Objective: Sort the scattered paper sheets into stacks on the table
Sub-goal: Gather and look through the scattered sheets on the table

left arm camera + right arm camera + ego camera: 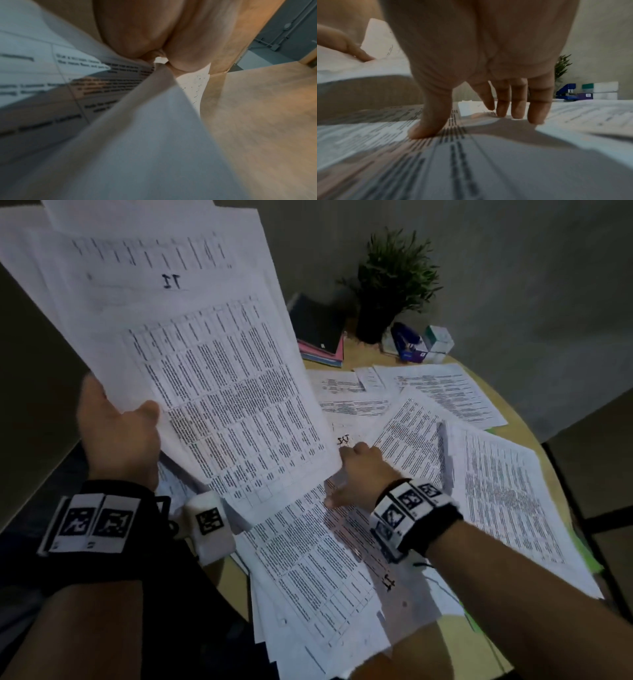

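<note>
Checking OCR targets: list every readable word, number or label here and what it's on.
"11", handwritten, upside down to the camera: top sheet of the held sheaf in the left hand.
"11", handwritten: table sheet near the right wrist.
Handwritten mark by the right hand: blurred, sheet.
Printed tables on all sheets: too small or blurred.
Purple box label: unreadable.

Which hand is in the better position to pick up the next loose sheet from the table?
Right, probably. The right hand is free, fingertips down on the scattered sheets on the table. The left hand already has its grip on a raised bundle of sheets.
</note>
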`<state>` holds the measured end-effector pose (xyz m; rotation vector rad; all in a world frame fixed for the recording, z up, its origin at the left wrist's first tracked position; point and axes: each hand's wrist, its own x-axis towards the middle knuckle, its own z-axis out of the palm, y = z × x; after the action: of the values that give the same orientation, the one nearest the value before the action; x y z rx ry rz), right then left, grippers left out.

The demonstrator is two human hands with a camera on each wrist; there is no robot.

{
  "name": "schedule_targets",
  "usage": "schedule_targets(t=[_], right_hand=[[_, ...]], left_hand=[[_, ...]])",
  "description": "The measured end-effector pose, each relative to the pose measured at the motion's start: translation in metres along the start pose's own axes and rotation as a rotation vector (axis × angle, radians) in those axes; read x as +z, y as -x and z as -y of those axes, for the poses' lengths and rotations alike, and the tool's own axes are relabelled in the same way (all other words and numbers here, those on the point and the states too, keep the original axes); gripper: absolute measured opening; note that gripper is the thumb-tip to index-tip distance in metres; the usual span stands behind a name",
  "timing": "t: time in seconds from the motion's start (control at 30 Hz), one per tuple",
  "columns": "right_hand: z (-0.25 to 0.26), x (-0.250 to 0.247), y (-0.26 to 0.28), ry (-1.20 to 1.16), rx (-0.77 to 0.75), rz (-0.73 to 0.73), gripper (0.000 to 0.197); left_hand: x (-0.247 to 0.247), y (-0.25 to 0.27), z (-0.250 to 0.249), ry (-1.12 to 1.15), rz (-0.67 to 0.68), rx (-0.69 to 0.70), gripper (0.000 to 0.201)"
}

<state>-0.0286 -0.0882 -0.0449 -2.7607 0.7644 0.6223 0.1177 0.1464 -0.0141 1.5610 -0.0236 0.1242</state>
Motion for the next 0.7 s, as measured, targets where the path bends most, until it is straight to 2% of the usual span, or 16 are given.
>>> schedule_targets(t=[0.13,0.27,0.3,0.37,0.43,0.53,0.6,0.7], right_hand=[[0.002,0.004,-0.001,-0.1,0.052,-0.042,0.078],[-0.001,0.003,0.0,-0.263,0.132,-0.037,0.089],[-0.001,0.001,0.001,-0.298,0.125,-0.045,0.086],[-0.005,-0.001,0.0,-0.35,0.098,-0.055,0.065],[-0.012,-0.005,-0.003,-0.363,0.082,-0.112,0.032],[-0.027,-0.02,-0.002,-0.499,0.09,-0.183,0.011],[-0.037,-0.037,0.004,-0.659,0.099,-0.225,0.021],[-0.05,-0.062,0.013,-0.845,0.115,-0.34,0.019]], left_hand=[[0.0,0.0,0.0,0.058,-0.005,-0.048,0.052],[0.003,-0.001,0.0,0.091,0.008,-0.064,0.053],[0.003,-0.001,0.0,0.094,0.011,-0.066,0.053],[0.004,-0.001,0.001,0.093,0.027,-0.066,0.054],[0.004,-0.001,0.002,0.102,0.045,-0.069,0.054],[0.006,-0.001,0.002,0.095,0.075,-0.075,0.054],[0.008,-0.001,0.002,0.105,0.099,-0.083,0.053],[0.013,0.001,0.002,0.151,0.143,-0.114,0.053]])
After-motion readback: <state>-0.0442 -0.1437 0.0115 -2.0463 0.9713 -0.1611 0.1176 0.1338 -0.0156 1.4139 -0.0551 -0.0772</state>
